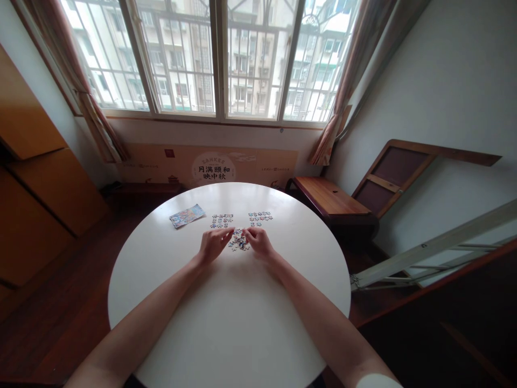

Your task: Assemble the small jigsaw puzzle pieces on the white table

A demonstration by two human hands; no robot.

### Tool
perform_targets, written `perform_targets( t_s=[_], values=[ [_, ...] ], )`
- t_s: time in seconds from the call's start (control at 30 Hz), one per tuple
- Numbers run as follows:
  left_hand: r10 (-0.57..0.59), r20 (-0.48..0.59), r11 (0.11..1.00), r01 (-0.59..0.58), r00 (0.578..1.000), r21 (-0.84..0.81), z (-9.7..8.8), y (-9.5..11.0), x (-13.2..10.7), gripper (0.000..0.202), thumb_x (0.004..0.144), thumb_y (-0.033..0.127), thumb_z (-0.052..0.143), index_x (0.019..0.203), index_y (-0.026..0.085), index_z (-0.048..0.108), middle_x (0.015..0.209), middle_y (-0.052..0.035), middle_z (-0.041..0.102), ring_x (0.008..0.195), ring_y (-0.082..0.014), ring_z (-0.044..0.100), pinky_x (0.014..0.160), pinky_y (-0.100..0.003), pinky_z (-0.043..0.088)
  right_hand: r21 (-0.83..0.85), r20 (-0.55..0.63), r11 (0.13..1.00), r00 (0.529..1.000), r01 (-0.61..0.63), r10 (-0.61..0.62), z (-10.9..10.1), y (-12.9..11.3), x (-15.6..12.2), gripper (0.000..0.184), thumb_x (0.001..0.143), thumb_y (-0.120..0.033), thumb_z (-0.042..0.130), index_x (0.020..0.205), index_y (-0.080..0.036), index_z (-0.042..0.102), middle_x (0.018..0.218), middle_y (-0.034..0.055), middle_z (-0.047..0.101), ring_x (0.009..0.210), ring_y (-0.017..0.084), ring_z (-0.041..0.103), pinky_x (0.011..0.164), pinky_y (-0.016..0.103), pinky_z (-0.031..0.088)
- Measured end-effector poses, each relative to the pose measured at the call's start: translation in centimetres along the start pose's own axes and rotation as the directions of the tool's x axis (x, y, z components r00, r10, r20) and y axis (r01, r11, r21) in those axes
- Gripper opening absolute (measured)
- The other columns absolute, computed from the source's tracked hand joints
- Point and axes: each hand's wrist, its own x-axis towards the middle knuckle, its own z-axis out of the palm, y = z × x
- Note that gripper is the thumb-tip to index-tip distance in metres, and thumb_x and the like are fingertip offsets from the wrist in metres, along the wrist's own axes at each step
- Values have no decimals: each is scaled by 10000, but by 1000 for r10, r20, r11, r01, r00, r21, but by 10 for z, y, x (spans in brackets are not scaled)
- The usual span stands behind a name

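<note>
Small, multicoloured jigsaw puzzle pieces lie in a loose pile (pixel 239 243) on the white round table (pixel 238 323). My left hand (pixel 215 244) is at the pile's left side, its thumb and fingers closed in a pinch; whatever is between the tips is too small to make out. Across from it, my right hand (pixel 259 241) is closed too, its fingertips pinched on what looks like a puzzle piece at the pile's upper right. Beyond my left hand are rows of spread pieces (pixel 222 221), and a second group of pieces (pixel 260 217) lies beyond my right hand.
A colourful printed picture sheet (pixel 187 215) lies at the table's far left. Behind the table stand a wooden bench-like piece (pixel 331 195) and a long printed cardboard panel (pixel 161 161) under the window. A metal ladder-like frame (pixel 436 250) leans at the right.
</note>
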Motion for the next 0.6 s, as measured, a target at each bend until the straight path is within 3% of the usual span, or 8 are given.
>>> perform_targets(
  t_s=[0.23,0.4,0.6],
  values=[
    [193,16,977,-194,981,91,1,1,-2,313,909,351,415,1063,243,665,716,-45,681,624,-116,577,627,-214,382,267,55,963,998,-42,28,6,-4,1,538,818,-567,428,652,-112,662,450,9,518,403,83,439,456,210,349],
    [245,61,958,-251,968,138,0,0,-1,320,913,362,403,1068,258,662,623,-26,634,559,-106,526,604,-214,354,339,63,938,997,-69,50,2,-2,1,435,752,-516,548,606,-115,632,485,11,534,449,89,473,468,210,359],
    [229,105,965,-240,968,109,0,0,-1,344,913,384,391,1067,246,666,596,-30,614,545,-100,509,608,-211,361,405,138,897,981,-178,133,-1,-4,0,355,685,-463,627,606,-117,614,489,0,524,450,82,448,440,202,337]
  ],
)
